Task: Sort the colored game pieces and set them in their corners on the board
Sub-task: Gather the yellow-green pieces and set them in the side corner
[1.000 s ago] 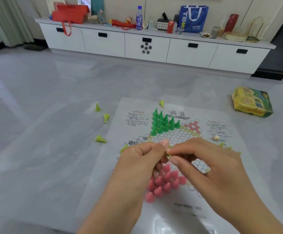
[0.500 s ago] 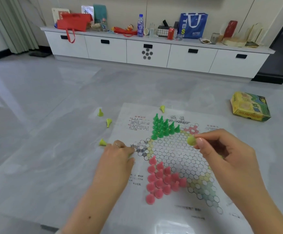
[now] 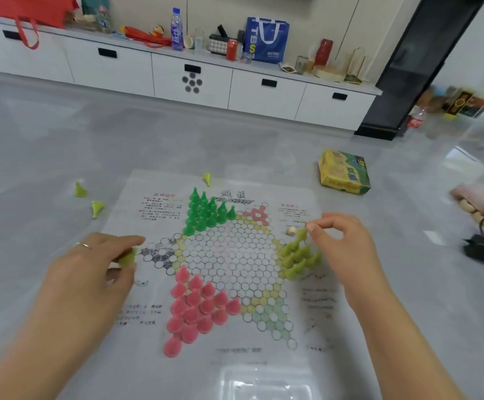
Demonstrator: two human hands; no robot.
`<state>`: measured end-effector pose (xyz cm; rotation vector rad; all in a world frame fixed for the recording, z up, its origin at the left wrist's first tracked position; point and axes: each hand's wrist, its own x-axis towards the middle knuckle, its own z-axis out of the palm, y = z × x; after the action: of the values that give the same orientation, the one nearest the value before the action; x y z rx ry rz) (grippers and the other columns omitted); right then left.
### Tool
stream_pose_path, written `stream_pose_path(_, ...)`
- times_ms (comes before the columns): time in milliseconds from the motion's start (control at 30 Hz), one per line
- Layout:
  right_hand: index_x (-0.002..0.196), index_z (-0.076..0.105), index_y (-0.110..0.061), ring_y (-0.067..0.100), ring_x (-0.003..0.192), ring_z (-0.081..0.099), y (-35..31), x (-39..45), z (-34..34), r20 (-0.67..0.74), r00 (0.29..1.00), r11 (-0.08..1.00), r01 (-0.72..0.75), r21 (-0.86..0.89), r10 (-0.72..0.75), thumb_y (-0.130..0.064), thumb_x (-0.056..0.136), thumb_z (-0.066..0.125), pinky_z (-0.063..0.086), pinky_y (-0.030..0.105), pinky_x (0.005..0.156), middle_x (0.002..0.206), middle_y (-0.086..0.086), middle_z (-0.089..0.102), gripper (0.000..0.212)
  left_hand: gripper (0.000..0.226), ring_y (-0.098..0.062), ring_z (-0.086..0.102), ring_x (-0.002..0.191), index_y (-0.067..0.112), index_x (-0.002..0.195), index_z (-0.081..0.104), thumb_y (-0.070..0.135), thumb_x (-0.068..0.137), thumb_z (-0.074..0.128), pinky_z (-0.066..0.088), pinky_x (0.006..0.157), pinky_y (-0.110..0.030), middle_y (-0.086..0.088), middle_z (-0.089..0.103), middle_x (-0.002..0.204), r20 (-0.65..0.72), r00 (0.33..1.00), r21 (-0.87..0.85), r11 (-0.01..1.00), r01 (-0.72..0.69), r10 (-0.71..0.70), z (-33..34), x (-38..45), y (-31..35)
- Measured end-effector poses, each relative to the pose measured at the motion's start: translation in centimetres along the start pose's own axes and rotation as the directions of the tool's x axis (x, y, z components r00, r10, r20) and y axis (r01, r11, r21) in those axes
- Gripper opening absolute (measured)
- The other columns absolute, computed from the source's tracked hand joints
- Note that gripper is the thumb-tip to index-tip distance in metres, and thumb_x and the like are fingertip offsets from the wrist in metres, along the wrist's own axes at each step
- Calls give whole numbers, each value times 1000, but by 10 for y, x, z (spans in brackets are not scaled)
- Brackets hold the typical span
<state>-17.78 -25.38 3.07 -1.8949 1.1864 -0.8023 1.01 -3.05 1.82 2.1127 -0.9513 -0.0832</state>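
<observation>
Game pieces stand grouped on a paper star board (image 3: 217, 255) on the floor: dark green (image 3: 206, 212) far, pink (image 3: 197, 307) near, yellow-green (image 3: 298, 258) right. Right hand (image 3: 341, 246) pinches a yellow-green piece (image 3: 302, 232) above that group; left hand (image 3: 91, 272) grips another (image 3: 127, 257). A blue bag (image 3: 266, 39) reads "TBS".

Blue fabric tote bag (image 3: 266, 39) with white handles on the white cabinet top: bore the letters "TBS", T and B in white, S in yellow. Yellow-green cardboard box (image 3: 344, 176) on the grey floor: carried the number "46" on its top face. White paper game board (image 3: 220, 255): headings and paragraphs were too blurred to read.
</observation>
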Motion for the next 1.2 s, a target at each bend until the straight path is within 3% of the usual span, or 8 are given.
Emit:
stream_pose_path(67, 67, 65, -31, 11, 116, 45, 1, 3, 7, 28, 1000, 996, 13, -92, -11, -26, 82, 66, 34, 38, 103, 111, -13, 50, 16, 63, 6, 58, 77, 59, 67, 52, -2, 78, 62, 35, 73, 5, 23, 54, 83, 21, 1000, 5, 1000, -7, 7, 2, 0, 1)
stream_pose_path(167, 68, 64, -34, 17, 126, 38, -1, 7, 16, 56, 998, 987, 7, -160, 2, -28, 82, 65, 31, 47, 105, 126, -11, 48, 15, 47, 16, 53, 84, 50, 71, 53, 5, 78, 66, 33, 68, 8, 22, 62, 87, 32, 999, -42, 999, -24, 25, 3, -1, 6)
stream_pose_path(233, 72, 66, -32, 17, 128, 36, -4, 9, 20, 47, 999, 978, -5, -207, 15, -29, 82, 65, 28, 46, 107, 133, -10, 46, 11, 44, 16, 54, 84, 51, 66, 57, 9, 77, 68, 34, 68, 7, 37, 52, 98, 9, 999, -65, 997, -39, 40, 3, -3, 10)
stream_pose_path(367, 74, 65, -32, 17, 128, 36, -2, 12, 27, 40, 999, 948, -22, -318, 36, -31, 83, 63, 27, 41, 105, 135, -9, 46, 9, 51, 10, 57, 78, 65, 76, 57, 15, 75, 69, 36, 64, 5, 36, 57, 88, -11, 1000, -167, 986, -14, 12, 4, -7, 20)
stream_pose_path(733, 76, 67, -29, 19, 126, 38, 3, 14, 32, 32, 998, 945, -46, -324, 59, -30, 83, 63, 28, 40, 102, 133, -6, 48, 8, 38, -2, 62, 65, 49, 76, 65, 12, 72, 72, 46, 63, -6, 15, 67, 75, 50, 987, -461, 873, 156, -150, 2, -8, 17)
stream_pose_path(900, 71, 62, -33, 20, 125, 40, 1, 14, 33, 30, 999, 938, -27, -345, 40, -30, 83, 63, 30, 41, 103, 132, -4, 50, 12, 34, -7, 67, 64, 48, 76, 65, 14, 74, 72, 50, 80, -37, 14, 68, 73, 81, 976, -482, 850, 214, -200, 0, -9, 20)
stream_pose_path(1067, 69, 60, -34, 20, 124, 41, 4, 12, 31, 18, 1000, 930, -10, -367, 17, -29, 83, 62, 32, 40, 100, 129, -4, 51, 15, 39, -2, 64, 61, 48, 75, 66, 10, 73, 71, 48, 61, -10, 17, 67, 72, 67, 983, -501, 846, 180, -170, 1, -8, 14)
stream_pose_path(1200, 66, 58, -37, 20, 119, 44, 6, 12, 32, 25, 1000, 931, 15, -364, -7, -28, 84, 60, 32, 37, 94, 113, -10, 54, 20, 43, 2, 62, 66, 50, 75, 65, 8, 74, 70, 47, 66, -3, 18, 67, 74, 62, 988, -489, 858, 155, -142, 1, -7, 11)
